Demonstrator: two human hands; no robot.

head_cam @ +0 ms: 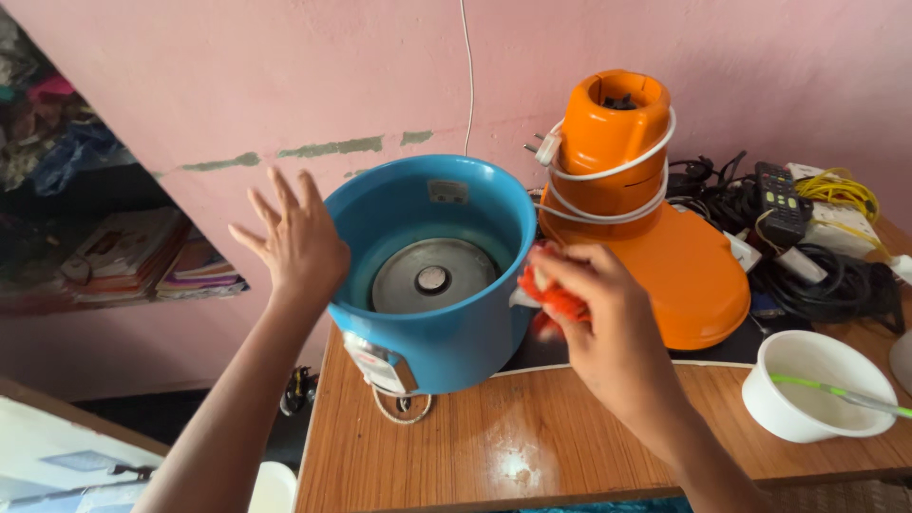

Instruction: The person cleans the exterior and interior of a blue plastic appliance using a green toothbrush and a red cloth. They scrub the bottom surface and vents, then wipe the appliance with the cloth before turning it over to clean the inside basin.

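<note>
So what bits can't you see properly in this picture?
Head view only:
- Cloth: mostly hidden by the right hand and blurred.
- Left hand: palm faces away, so contact with the blue pot is unclear.
- Pot's label: too small.
- Bowl: stick's end cut off by the right edge.
- Cables: tangled together.

At the centre of the frame you have a bright blue cooker body [432, 285] with a silver-grey heating plate [432, 277] inside. Your right hand [608, 332] grips an orange-red cloth [556, 304]. Upper right, the grinder [636, 204] is orange, wrapped in white cord [608, 176]. The bench [532, 437] is brown woodgrain, the bowl [817, 385] at lower right white, the wall [285, 76] pink.
</note>
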